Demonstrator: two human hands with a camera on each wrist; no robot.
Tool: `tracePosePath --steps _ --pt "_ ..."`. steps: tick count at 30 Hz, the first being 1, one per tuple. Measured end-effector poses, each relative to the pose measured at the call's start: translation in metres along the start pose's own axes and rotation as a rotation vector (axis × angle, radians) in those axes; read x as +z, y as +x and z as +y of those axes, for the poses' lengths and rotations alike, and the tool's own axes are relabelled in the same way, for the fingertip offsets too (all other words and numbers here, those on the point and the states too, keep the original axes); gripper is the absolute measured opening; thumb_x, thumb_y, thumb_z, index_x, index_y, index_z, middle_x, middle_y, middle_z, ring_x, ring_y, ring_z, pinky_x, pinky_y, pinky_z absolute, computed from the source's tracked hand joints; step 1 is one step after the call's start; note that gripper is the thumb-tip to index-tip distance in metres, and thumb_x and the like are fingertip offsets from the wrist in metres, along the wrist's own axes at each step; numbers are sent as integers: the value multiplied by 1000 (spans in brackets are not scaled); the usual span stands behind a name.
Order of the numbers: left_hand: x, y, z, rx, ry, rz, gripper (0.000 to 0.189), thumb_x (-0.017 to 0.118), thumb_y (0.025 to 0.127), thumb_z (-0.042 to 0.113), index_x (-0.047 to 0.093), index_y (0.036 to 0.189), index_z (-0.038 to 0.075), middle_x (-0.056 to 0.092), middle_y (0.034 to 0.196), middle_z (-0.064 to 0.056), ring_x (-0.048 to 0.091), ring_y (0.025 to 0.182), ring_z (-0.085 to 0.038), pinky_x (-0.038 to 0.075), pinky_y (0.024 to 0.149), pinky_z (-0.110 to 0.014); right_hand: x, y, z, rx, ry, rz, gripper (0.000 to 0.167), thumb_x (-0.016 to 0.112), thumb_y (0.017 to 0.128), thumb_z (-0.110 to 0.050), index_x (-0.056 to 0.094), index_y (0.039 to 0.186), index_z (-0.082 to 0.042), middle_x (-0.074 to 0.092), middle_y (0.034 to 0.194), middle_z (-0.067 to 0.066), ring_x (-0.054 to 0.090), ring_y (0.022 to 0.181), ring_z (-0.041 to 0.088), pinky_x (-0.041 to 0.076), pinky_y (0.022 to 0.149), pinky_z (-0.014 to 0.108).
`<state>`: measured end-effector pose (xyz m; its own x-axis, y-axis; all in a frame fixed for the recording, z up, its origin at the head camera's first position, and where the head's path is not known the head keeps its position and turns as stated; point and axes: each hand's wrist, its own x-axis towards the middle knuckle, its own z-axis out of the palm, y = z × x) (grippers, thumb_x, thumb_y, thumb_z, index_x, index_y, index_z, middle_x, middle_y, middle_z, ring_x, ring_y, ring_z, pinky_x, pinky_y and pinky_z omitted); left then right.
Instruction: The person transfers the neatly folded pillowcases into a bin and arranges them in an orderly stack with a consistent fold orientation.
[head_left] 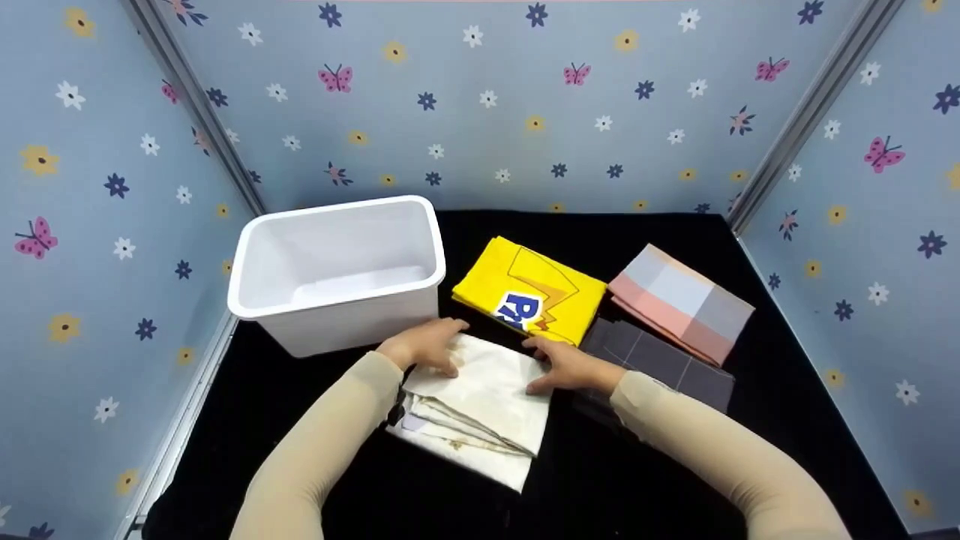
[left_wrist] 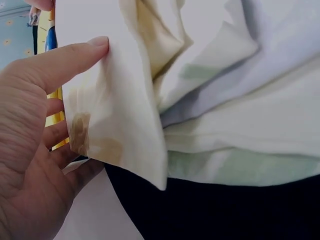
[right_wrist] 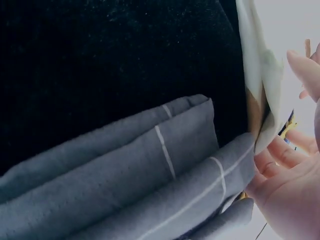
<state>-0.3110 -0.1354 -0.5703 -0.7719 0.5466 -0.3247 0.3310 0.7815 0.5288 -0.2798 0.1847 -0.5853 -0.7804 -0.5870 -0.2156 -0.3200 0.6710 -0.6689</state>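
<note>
A folded white cloth [head_left: 487,382] lies on the black table surface, its layers and brownish marks showing along the near side. My left hand [head_left: 427,349] is at its far left corner, thumb [left_wrist: 90,52] laid on the top layer and the other fingers spread along the outer edge, their tips partly hidden in the left wrist view. At the far right corner is my right hand [head_left: 566,367], with its thumb over the cloth and its fingers loosely extended beside the edge. A dark grey cloth [right_wrist: 110,170] with white lines lies below the right wrist.
A white plastic bin [head_left: 360,322] stands at the back left, close to the left hand. Beyond the white cloth lies a folded yellow cloth [head_left: 495,274] with printed lettering. A pink, grey and white checked cloth [head_left: 682,300] is at right. Flower-patterned walls [head_left: 480,142] enclose the table.
</note>
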Motion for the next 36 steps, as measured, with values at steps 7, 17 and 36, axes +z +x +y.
tracePosePath --steps 7,17,36 --pt "3 2 -1 39 87 18 93 93 83 18 46 161 1 54 153 -20 51 144 -36 38 129 -49 4 3 7 -23 -39 3 76 92 87 -31 59 145 4 68 132 24 65 119 35 54 108 52" --pt "2 -2 0 62 132 32 80 93 83 21 56 151 2 58 139 -17 54 132 -34 45 122 -49 10 13 20 -166 -69 20 39 92 84 -23 71 111 -4 69 97 5 58 85 20 50 75 36" --pt "-17 -15 0 78 18 40 38 92 84 20 70 113 10 69 102 -5 62 91 -20 57 88 -40 -8 -2 -28 -145 42 23 21 87 81 1 73 95 -6 70 89 2 54 80 11 48 72 26"
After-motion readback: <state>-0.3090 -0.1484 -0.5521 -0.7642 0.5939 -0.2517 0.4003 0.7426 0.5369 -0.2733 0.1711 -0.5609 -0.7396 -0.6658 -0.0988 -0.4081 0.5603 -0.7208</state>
